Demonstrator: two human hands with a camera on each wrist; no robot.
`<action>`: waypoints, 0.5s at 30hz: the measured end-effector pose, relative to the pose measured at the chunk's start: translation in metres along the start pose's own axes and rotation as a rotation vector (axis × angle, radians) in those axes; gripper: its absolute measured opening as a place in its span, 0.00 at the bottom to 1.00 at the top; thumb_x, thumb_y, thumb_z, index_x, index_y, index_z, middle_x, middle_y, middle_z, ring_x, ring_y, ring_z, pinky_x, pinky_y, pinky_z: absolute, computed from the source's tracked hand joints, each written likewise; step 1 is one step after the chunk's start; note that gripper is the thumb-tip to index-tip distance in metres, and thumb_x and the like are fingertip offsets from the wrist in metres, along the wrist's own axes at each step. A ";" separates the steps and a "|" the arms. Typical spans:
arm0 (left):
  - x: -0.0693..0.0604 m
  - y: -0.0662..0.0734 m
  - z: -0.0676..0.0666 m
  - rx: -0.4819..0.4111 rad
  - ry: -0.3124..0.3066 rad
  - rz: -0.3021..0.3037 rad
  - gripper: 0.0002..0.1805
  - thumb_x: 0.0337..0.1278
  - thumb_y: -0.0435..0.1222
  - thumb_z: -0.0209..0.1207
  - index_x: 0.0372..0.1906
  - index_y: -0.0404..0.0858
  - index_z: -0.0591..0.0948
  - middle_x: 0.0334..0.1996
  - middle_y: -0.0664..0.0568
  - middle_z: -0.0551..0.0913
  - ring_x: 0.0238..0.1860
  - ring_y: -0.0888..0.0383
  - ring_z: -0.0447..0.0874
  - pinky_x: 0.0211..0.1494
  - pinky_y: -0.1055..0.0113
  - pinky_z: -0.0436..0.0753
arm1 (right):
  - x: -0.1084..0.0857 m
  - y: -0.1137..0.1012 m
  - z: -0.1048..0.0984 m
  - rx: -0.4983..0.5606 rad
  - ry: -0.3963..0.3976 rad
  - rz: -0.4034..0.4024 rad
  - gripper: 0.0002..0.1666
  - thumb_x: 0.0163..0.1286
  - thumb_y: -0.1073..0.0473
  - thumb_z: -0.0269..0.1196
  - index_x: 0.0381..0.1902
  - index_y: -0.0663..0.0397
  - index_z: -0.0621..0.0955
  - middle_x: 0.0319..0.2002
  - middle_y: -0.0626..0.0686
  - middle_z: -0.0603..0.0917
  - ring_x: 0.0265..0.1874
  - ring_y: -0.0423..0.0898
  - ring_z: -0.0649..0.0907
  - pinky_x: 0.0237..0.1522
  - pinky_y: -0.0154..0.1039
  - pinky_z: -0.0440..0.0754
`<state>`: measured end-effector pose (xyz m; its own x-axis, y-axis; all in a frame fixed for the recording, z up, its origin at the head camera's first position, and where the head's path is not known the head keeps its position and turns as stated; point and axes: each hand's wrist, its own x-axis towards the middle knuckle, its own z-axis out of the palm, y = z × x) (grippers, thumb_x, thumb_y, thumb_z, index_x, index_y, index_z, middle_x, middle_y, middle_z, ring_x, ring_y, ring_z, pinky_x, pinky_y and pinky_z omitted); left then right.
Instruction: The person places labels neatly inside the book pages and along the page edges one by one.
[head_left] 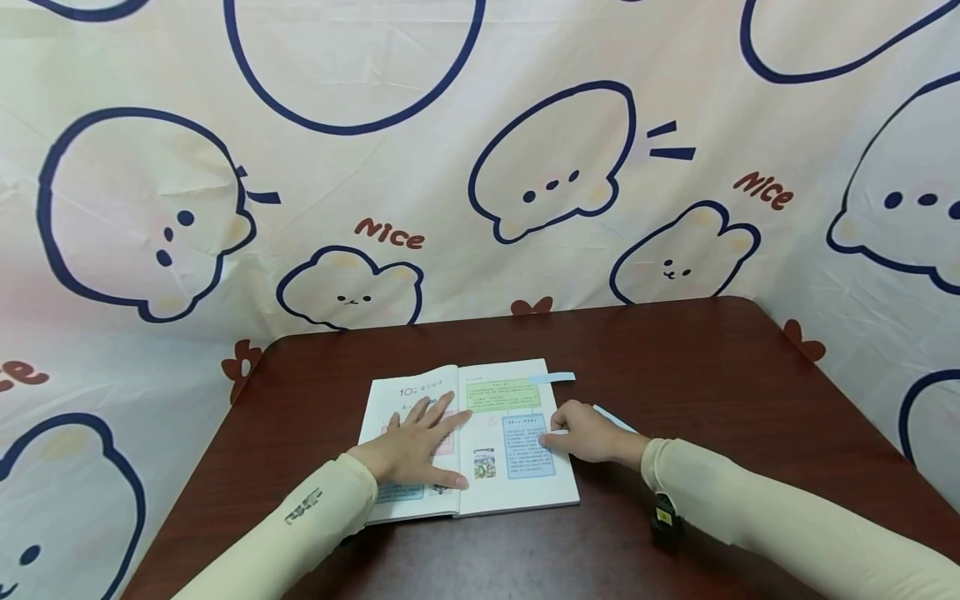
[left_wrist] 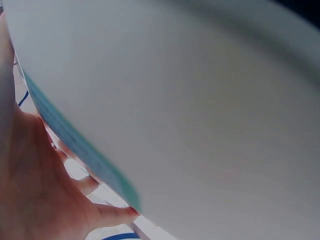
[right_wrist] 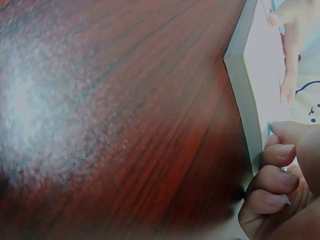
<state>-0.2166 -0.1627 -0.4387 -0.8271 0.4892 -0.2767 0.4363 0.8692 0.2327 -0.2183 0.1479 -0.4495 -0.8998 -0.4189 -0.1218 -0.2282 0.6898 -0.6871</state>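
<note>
An open book (head_left: 517,492) with printed pages lies on the brown table. Spread over its left page, my left hand (head_left: 412,442) rests with straight fingers, its thumb and a fingertip reaching across the middle fold. At the right page's outer edge, my right hand (head_left: 588,433) has curled fingers, with the thumb down on the page margin beside a blue text box. A pale strip shows under that thumb, and a light blue paper strip (head_left: 615,418) sticks out behind the hand. Another light blue sticky tab (head_left: 558,377) juts from the page's upper right edge. The right palm is mostly hidden.
The dark wooden table (head_left: 637,350) extends around the book. Behind and beside it hangs a pale cloth (head_left: 450,183) with cartoon outlines. A black wrist device (head_left: 665,521) hangs under the right sleeve. In the right wrist view, the book's thick page edges (right_wrist: 240,95) show.
</note>
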 end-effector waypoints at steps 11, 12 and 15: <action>0.000 0.001 -0.001 0.000 -0.004 -0.007 0.57 0.42 0.78 0.59 0.80 0.67 0.53 0.84 0.55 0.39 0.83 0.37 0.41 0.72 0.23 0.51 | 0.001 -0.002 0.000 -0.005 -0.006 0.009 0.16 0.69 0.57 0.67 0.20 0.52 0.82 0.20 0.45 0.84 0.13 0.37 0.69 0.17 0.31 0.61; 0.000 0.001 -0.001 0.000 -0.005 -0.007 0.57 0.42 0.78 0.59 0.80 0.67 0.53 0.84 0.55 0.39 0.83 0.37 0.41 0.72 0.23 0.50 | 0.002 -0.002 0.000 -0.006 -0.006 0.009 0.16 0.69 0.57 0.67 0.20 0.52 0.82 0.20 0.45 0.85 0.13 0.37 0.69 0.17 0.31 0.61; 0.000 0.001 -0.001 -0.004 -0.004 -0.008 0.57 0.42 0.78 0.59 0.80 0.67 0.53 0.84 0.55 0.39 0.83 0.36 0.41 0.72 0.23 0.50 | 0.002 -0.002 0.000 -0.014 -0.009 0.008 0.15 0.69 0.57 0.67 0.21 0.53 0.83 0.21 0.45 0.86 0.13 0.37 0.70 0.16 0.30 0.61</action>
<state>-0.2165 -0.1621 -0.4379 -0.8292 0.4824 -0.2823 0.4281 0.8729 0.2340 -0.2200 0.1455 -0.4480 -0.8985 -0.4180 -0.1337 -0.2257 0.7013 -0.6762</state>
